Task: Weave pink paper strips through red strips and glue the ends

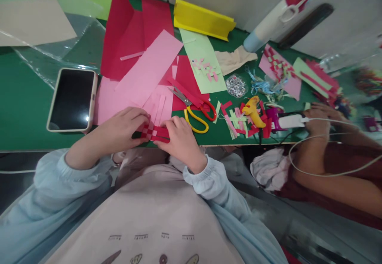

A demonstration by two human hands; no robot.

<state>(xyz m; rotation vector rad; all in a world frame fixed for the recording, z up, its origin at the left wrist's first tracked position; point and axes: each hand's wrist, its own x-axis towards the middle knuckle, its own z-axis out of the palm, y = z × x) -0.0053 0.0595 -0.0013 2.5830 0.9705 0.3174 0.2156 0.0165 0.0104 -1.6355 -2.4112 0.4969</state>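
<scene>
A small weave of red and pink paper strips (pixel 151 132) lies at the table's front edge, with pink strips running up from it and red strips toward the right. My left hand (pixel 127 126) pinches the left side of the weave, its fingertips partly hidden. On the other side, my right hand (pixel 179 138) is closed on the red strip ends, thumb low and fingers curled over them. Just beyond my right hand lie scissors (pixel 195 116) with one yellow and one red handle, blades slightly apart. Pink paper sheets (pixel 149 67) spread behind the weave.
A phone (pixel 73 100) lies at left. Red card (pixel 119 45) and a folded yellow sheet (pixel 203 21) are at the back. To the right are cut paper scraps (pixel 235 118), a yellow glue gun (pixel 253 112), a bead dish (pixel 236 85) and a co-worker's hands (pixel 320 118).
</scene>
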